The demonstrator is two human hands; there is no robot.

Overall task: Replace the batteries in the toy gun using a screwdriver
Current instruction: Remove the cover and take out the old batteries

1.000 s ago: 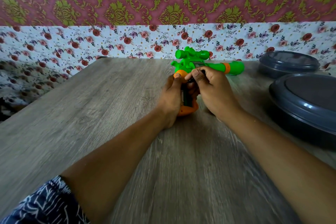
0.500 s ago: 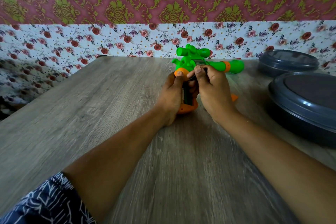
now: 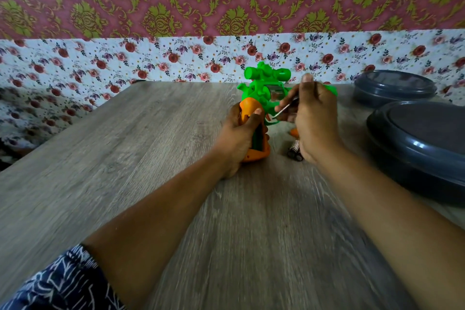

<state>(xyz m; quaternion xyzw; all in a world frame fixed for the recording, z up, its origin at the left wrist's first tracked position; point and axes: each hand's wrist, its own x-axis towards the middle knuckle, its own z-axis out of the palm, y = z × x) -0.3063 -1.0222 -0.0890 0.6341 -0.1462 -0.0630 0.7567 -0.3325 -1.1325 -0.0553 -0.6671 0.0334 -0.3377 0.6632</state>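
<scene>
A green toy gun [image 3: 261, 85] with an orange grip stands on the wooden table, grip down. My left hand [image 3: 239, 138] grips the orange handle, where a dark open slot shows. My right hand [image 3: 312, 118] is lifted just right of the gun and holds a thin screwdriver [image 3: 285, 108] whose metal tip points left toward the trigger area. Two dark batteries [image 3: 295, 150] lie on the table under my right hand. A small orange piece [image 3: 294, 131] lies behind them, partly hidden by the hand.
Two dark grey round lidded containers sit at the right, one near [image 3: 422, 143] and one farther back [image 3: 392, 87]. The wooden table [image 3: 125, 158] ends at a flowered wall behind the gun.
My right hand has pulled away from the gun's handle, up and to the right, with the screwdriver. The batteries on the table and the open slot in the handle have come into sight.
</scene>
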